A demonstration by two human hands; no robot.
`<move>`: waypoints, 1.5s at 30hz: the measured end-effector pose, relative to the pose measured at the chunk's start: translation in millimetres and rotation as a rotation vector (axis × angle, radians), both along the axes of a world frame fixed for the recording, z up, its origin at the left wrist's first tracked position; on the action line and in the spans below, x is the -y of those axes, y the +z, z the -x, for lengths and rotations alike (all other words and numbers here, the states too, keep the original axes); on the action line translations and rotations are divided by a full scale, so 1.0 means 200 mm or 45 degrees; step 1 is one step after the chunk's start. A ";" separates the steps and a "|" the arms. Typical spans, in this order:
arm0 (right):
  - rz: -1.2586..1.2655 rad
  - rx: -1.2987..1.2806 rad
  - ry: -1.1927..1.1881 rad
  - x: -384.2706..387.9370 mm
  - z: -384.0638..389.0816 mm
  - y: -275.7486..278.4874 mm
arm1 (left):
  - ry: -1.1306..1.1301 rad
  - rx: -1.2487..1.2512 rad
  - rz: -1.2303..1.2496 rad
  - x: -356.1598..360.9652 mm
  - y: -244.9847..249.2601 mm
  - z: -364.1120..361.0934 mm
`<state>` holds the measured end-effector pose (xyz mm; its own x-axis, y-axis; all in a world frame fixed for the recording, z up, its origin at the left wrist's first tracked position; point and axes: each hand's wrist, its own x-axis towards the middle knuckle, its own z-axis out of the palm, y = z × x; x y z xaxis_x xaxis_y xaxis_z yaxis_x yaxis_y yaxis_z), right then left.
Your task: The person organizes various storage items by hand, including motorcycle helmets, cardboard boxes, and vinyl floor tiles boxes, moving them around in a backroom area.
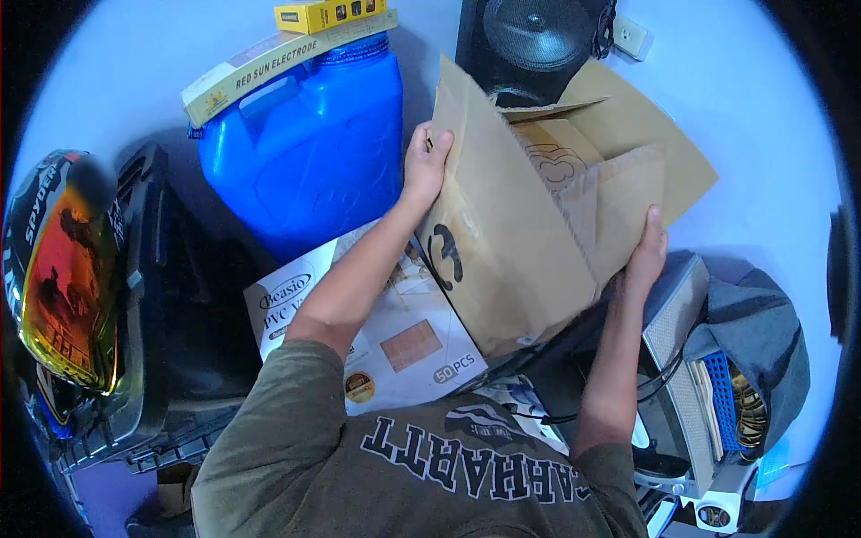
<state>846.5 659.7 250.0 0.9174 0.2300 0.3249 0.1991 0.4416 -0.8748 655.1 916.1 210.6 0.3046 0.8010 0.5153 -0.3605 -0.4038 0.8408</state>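
A large brown cardboard box (502, 224) with its flaps raised and a black marker figure on its side is tilted between my two hands. My left hand (426, 166) grips its left edge, thumb on the outside face and fingers partly hidden behind the flap. On the right, my right hand (647, 251) holds the near right side, fingers pressed against the cardboard. Inside the box a smaller brown carton with a printed outline drawing shows. Below the left part of the box lies a white printed PVC carton (404, 350) marked 50 PCS.
Behind my left arm stands a blue jerrycan (314, 152), topped by an electrode box (287, 67) and a small yellow box (327, 15). A helmet (72, 278) and a black bin (179, 314) are at left. A black speaker (534, 45) stands behind; a grey bag (758, 350) sits at right.
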 end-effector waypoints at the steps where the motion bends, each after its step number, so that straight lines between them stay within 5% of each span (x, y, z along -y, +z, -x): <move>1: -0.010 -0.010 0.000 -0.01 0.03 0.05 | 0.008 0.104 -0.013 0.03 0.01 0.00; 10: -0.215 0.008 0.098 0.05 0.19 0.48 | 0.026 0.247 -0.130 0.13 0.54 0.16; 11: -0.246 0.084 0.155 0.04 0.18 0.50 | -0.070 0.048 -0.054 -0.20 0.42 0.16; 14: -0.162 0.124 0.134 0.09 0.34 0.56 | -0.108 0.032 -0.072 -0.23 0.52 0.30; 16: 0.081 0.175 0.156 0.16 0.49 0.54 | -0.145 0.024 -0.054 0.55 0.13 1.23; 19: 0.111 0.253 0.417 0.27 0.77 0.49 | -0.212 0.027 0.003 0.85 0.01 1.46; 23: 0.230 0.655 0.573 0.30 0.95 0.19 | -0.323 0.026 0.073 0.54 0.22 0.51; 25: 0.260 0.799 0.664 0.35 1.03 0.12 | -0.368 0.024 0.116 0.54 0.22 0.41; 30: 0.141 0.937 0.742 0.41 1.03 0.13 | -0.344 0.040 0.191 1.36 -0.10 1.82; 32: 0.096 1.008 0.800 0.43 1.01 0.10 | -0.303 0.048 0.189 1.54 -0.13 2.13; 45: -0.182 0.931 1.236 0.28 0.68 0.13 | 0.239 0.360 0.088 1.33 0.37 1.75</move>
